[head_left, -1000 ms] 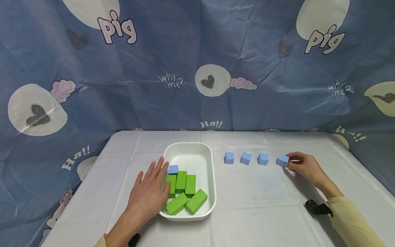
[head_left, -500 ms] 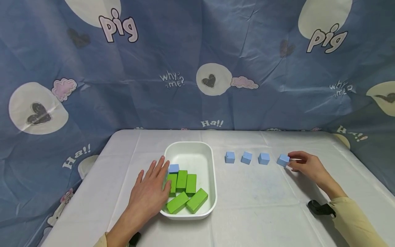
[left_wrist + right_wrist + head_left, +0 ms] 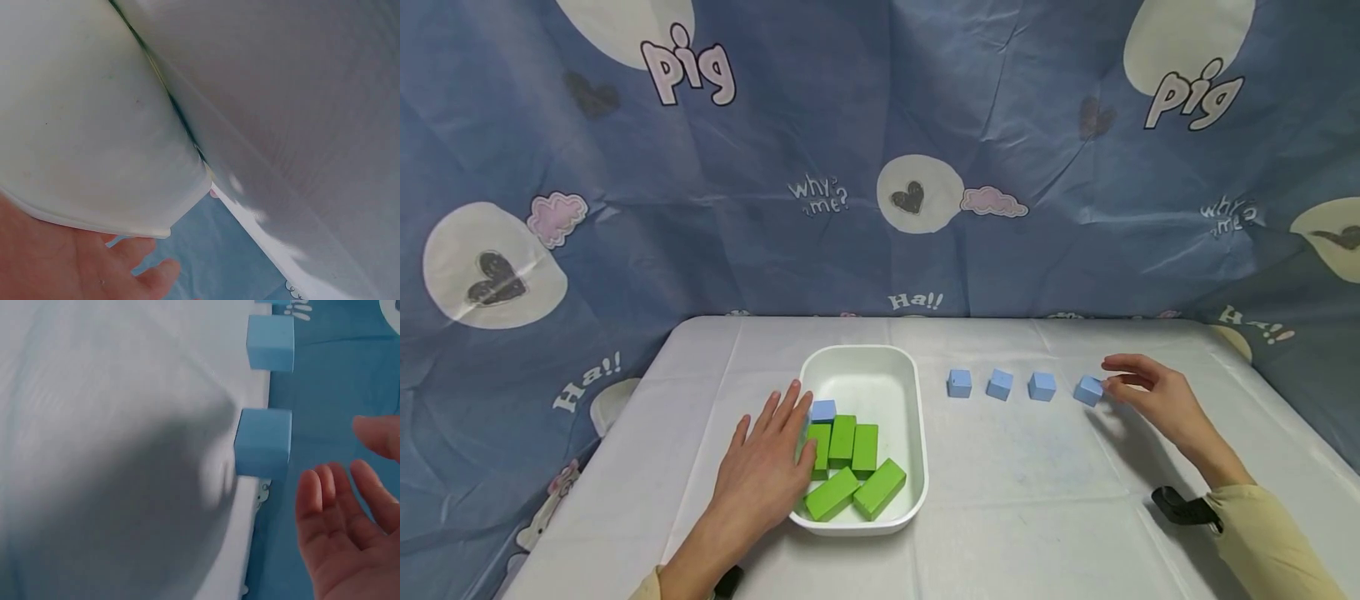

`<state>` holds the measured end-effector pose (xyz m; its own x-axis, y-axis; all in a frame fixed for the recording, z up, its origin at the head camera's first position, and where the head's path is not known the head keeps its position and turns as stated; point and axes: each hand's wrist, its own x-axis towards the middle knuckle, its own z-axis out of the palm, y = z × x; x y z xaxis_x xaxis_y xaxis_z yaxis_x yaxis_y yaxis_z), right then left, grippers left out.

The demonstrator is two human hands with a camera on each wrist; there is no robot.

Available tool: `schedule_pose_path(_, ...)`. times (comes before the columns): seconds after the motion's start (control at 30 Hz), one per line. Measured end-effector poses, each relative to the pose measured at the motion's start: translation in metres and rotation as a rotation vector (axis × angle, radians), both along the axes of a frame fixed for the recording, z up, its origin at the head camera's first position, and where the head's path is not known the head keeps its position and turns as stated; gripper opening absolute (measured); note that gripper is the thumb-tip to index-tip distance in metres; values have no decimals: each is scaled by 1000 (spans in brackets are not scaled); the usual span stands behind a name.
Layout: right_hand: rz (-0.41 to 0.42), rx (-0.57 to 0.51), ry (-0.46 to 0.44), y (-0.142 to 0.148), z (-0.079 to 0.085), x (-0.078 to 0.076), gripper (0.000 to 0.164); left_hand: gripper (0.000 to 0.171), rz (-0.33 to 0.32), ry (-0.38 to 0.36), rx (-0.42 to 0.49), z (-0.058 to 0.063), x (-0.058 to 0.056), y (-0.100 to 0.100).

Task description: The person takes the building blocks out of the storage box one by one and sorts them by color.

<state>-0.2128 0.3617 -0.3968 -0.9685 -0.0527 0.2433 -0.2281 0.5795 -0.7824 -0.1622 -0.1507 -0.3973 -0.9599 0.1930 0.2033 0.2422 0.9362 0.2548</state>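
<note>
My right hand [image 3: 1165,407] hovers with loosely spread fingers beside the rightmost blue cube [image 3: 1087,391]. In the right wrist view, a gap separates the fingers and thumb from that light blue cube [image 3: 263,442]. My left hand [image 3: 767,467] lies along the left side of a white tray [image 3: 919,450], fingers extended and partly covering its rim. The left wrist view shows the tray's outer wall [image 3: 94,125] against the palm [image 3: 56,262]. Inside the tray are several green blocks [image 3: 864,450] and a blue block [image 3: 823,411], partly hidden by the left hand.
Three more blue cubes, the nearest a blue cube [image 3: 1041,387], stand in a row between the tray and the right hand. A white cloth [image 3: 1015,542] covers the table. Behind its far edge hangs a blue printed curtain [image 3: 820,267].
My right hand has let go of the rightmost blue cube, its fingers parting and lifting slightly up and right. The cube stays on the table. My left hand keeps its place on the tray.
</note>
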Motion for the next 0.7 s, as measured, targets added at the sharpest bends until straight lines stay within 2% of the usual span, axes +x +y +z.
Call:
schedule_pose_path(0.17,16,-12,56,-16,3,-3,41,57,3,-4,-13,1,0,0)
schedule_pose_path(0.37,37,-48,63,-43,10,-5,42,62,3,-13,-30,0,1,0)
schedule_pose_path(0.7,147,-137,103,-91,21,-17,37,61,-9,-8,-18,0,0,-1)
